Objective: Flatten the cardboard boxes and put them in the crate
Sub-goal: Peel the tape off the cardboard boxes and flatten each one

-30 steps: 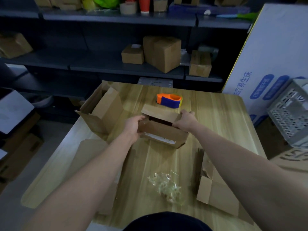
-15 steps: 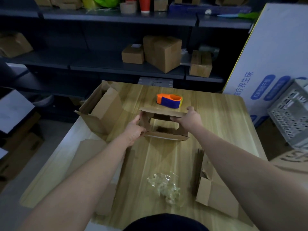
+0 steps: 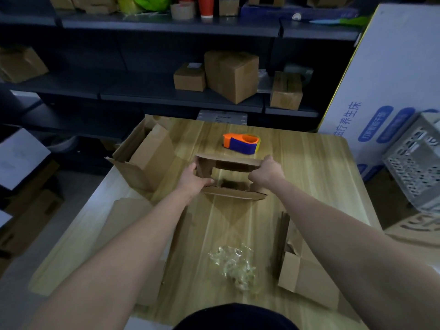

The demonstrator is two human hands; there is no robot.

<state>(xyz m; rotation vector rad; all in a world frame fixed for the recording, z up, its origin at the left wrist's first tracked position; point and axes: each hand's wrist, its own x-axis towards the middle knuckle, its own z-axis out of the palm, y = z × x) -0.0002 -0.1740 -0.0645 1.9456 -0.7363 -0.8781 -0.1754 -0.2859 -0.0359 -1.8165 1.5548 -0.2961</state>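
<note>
A small brown cardboard box (image 3: 232,192) stands in the middle of the wooden table (image 3: 316,177), open at both ends so the tabletop shows through it. My left hand (image 3: 194,181) grips its left wall, thumb inside. My right hand (image 3: 266,173) grips its right wall. A larger opened box (image 3: 145,156) stands at the table's left. Flattened cardboard (image 3: 123,225) lies at the near left, and another partly flattened box (image 3: 302,272) at the near right. The grey perforated crate (image 3: 414,163) sits off the table at the right edge.
An orange and blue tape dispenser (image 3: 241,143) lies just beyond the held box. Crumpled clear tape (image 3: 234,264) lies near the front edge. Dark shelves with closed boxes (image 3: 232,75) stand behind the table. A big white printed carton (image 3: 390,75) leans at the right.
The small box has been turned up from lying on its side, so I look down through it. Both hands shifted to its side walls and pulled them apart.
</note>
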